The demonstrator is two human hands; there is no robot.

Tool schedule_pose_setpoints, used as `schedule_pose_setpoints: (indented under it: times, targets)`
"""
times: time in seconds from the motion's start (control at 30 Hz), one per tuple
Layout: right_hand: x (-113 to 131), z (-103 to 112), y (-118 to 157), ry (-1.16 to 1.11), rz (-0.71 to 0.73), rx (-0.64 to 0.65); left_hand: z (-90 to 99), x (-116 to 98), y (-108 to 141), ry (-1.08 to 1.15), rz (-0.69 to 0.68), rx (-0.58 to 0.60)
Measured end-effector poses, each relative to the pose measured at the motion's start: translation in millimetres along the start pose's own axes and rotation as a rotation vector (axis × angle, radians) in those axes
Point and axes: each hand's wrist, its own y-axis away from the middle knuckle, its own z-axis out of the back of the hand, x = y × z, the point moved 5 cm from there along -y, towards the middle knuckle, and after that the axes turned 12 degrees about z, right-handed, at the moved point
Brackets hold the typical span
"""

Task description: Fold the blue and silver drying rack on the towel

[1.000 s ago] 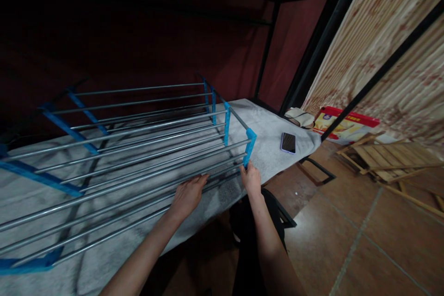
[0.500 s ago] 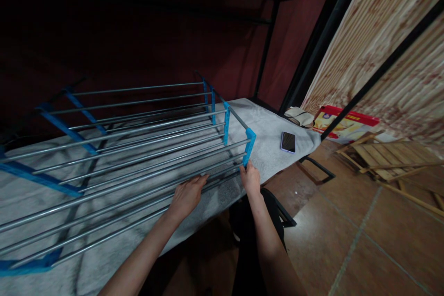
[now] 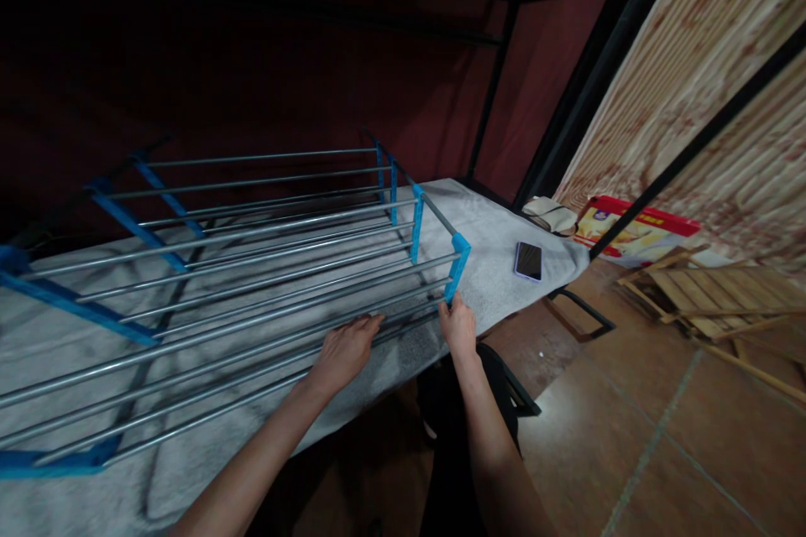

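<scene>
A drying rack with grey metal rods and blue plastic brackets lies across the grey cloth. My left hand is closed over the front rods near their right part; its fingertips are partly hidden. At the rack's front right corner, my right hand pinches the lower end of a blue bracket, where the lowest rod meets it. The rack's left end runs out of the picture.
A phone lies on the cloth to the right. Beyond it are a pale bag and a red and yellow box. Folded wooden furniture rests on the tiled floor. A black metal post stands behind.
The view has turned slightly, so the rack, phone and box sit a little further right. Both hands keep their places on the rack.
</scene>
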Motion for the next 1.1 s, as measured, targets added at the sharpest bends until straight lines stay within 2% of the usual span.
schedule_pose_setpoints:
  times: [0.13,0.3,0.43,0.57,0.7,0.77,0.87,1.0,1.1]
  targets:
    - [-5.3,0.0,6.4,0.013,0.028,-0.047,2.1,-8.7,7.5,0.003,-0.059,-0.008]
    - [-20.0,-10.5,1.9,0.099,0.069,-0.029,0.5,-9.5,5.2,-0.027,-0.062,-0.034]
    - [-24.3,-12.3,3.0,0.108,0.094,-0.024,4.3,-8.6,16.8,-0.049,-0.089,-0.125]
    - [-25.3,-11.9,4.7,0.106,0.069,-0.029,9.0,15.3,39.2,-0.076,0.000,-0.250]
    - [-24.5,-12.4,4.5,0.102,0.041,-0.028,7.0,47.8,50.4,-0.103,0.128,-0.277]
    - [-24.5,-12.3,4.5,0.095,0.025,-0.021,5.3,51.6,51.8,-0.116,0.102,-0.283]
    - [-27.4,-13.7,4.2,0.047,0.007,-0.003,3.7,44.5,59.6,-0.144,0.031,-0.353]
    - [-35.2,-21.5,3.1,-0.103,0.006,0.027,-12.8,34.5,85.4,-0.184,-0.100,-0.404]
    - [-37.0,-26.7,3.6,-0.203,0.000,0.061,-32.8,47.3,99.0,-0.190,-0.060,-0.373]
